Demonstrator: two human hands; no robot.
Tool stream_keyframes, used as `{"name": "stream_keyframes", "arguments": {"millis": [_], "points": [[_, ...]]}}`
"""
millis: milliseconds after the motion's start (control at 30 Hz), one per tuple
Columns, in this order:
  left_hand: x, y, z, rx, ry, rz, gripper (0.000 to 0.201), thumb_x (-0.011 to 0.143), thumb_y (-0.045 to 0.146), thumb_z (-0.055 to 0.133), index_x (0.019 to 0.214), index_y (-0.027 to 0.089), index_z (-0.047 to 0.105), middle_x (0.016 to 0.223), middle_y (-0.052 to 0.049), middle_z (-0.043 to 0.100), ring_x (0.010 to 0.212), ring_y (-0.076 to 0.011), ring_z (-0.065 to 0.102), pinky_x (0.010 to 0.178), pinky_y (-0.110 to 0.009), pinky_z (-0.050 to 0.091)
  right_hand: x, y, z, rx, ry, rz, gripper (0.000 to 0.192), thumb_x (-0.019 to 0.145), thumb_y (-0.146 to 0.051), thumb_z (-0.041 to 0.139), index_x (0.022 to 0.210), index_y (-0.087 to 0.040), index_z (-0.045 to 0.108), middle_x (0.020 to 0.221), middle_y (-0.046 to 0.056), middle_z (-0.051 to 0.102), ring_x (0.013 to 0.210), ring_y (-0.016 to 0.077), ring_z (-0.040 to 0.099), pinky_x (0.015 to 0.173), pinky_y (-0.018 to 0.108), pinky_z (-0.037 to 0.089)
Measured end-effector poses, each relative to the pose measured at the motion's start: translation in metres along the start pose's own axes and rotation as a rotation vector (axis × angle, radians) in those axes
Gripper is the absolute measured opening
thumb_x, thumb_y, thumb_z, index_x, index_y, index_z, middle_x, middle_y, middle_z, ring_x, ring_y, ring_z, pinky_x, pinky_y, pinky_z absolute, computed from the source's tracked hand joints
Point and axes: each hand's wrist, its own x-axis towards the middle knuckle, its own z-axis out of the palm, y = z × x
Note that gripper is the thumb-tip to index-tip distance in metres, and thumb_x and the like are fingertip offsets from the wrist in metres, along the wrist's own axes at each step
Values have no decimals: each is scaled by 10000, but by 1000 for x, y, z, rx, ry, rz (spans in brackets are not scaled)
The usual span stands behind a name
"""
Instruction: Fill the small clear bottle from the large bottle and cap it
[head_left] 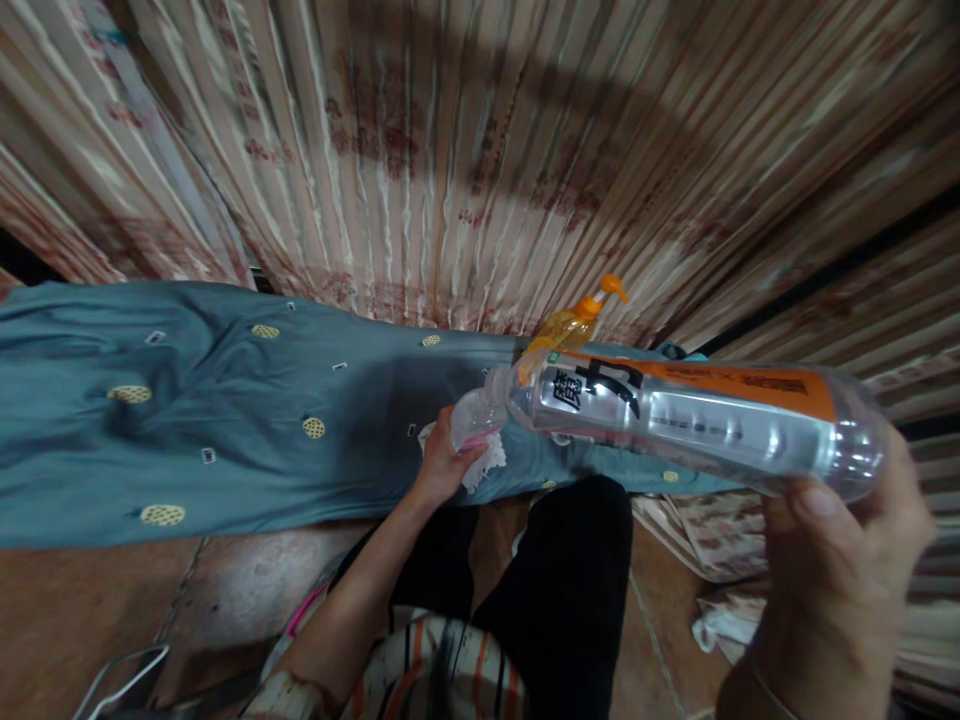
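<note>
My right hand [847, 540] is wrapped round the base of a large clear plastic bottle [720, 420] with an orange and silver label. The bottle lies nearly level, its neck pointing left. At its mouth, the neck of a small clear bottle [472, 415] meets or nearly meets it; whether they touch I cannot tell. My left hand [444, 462] is closed round that small bottle, which shows some pink on its side. White tissue [491, 460] lies under or against the small bottle. Any liquid passing between the two cannot be made out.
A yellow pump bottle [566, 325] with an orange top stands behind the large bottle. The long surface is covered by a blue-green cloth [225, 400] with pineapple prints. A pleated curtain [450, 180] hangs behind it. Below are my knees and the tiled floor [97, 600].
</note>
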Motion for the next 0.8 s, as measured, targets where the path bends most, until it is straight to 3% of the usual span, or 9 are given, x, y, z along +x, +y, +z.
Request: {"name": "stream_keyframes", "arguments": {"millis": [67,167,400,600,800], "points": [[0,1,0,9,3,-3,568,687,272,789,1181,209,515,1122,-55,696,1072,-271,688,968,-432,539,1,-4,3,121,92,113,596,750,-455,739,1337,-408,648,1407,8,620,1381,421,511,1184,719,280],[0,1,0,21,7,-5,574,687,278,791,1186,212,514,1137,-60,696,1083,-276,685,974,-438,537,2,-8,6,173,142,130,663,663,-520,824,1294,-369,688,1363,43,640,1366,401,527,1188,685,272],[0,3,-1,36,5,-7,572,684,285,793,1178,211,515,1123,-54,699,1067,-270,688,962,-433,542,5,-9,6,166,113,96,649,689,-485,817,1312,-371,675,1379,25,636,1370,374,527,1202,668,253],[-1,2,0,24,10,12,569,685,292,799,1174,211,519,1111,-51,702,1052,-265,690,950,-421,544,4,-15,9,214,185,170,628,637,-446,823,1250,-356,720,1326,26,671,1329,418,556,1180,706,291],[0,2,-1,31,8,5,555,691,299,795,1167,214,523,1113,-47,699,1049,-265,689,945,-416,544,4,-16,6,157,187,202,529,678,-426,766,1206,-428,728,1293,-15,679,1353,441,533,1183,727,295]]}}
